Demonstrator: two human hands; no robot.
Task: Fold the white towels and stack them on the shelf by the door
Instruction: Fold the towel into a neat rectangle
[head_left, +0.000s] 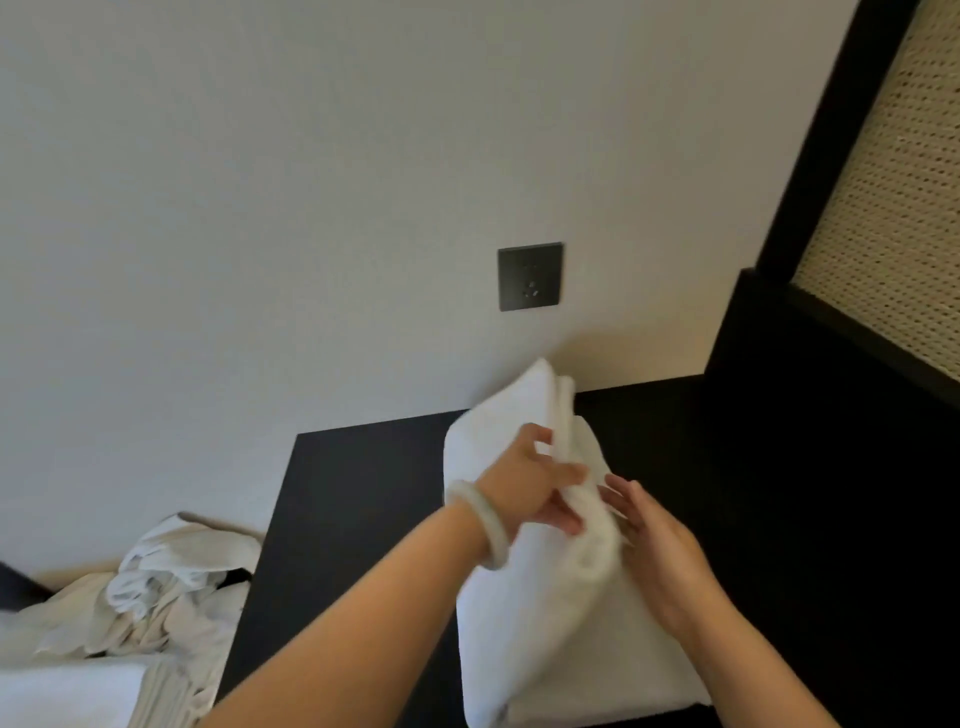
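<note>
The fingers (563, 512) of your left hand (535, 483) are curled round a bunched fold of the white towel (545, 623), pinching it between thumb and fingertips near the towel's middle. The fingers (618, 493) of your right hand (660, 551) are straight and held close together, and the palm lies flat against the right side of the same fold, touching it without gripping. A pale bracelet (483, 525) sits on your left wrist, and that forearm crosses in from the lower left.

The towel lies lengthways on the black bench (363, 493), its near end by the bench's front edge and its far end tilted up against the wall (260, 208). The upper layer is lifted and rumpled where you hold it; the lower layer lies flat. The picture is blurred around the hands, so you cannot count the folds.

On the wall above the towel is a dark square socket plate (530, 276). To the right of the bench stands a black frame holding a woven cane panel (893, 197). To the left, well apart from the towel, a heap of crumpled white linen (171, 587) lies below the bench's level.
</note>
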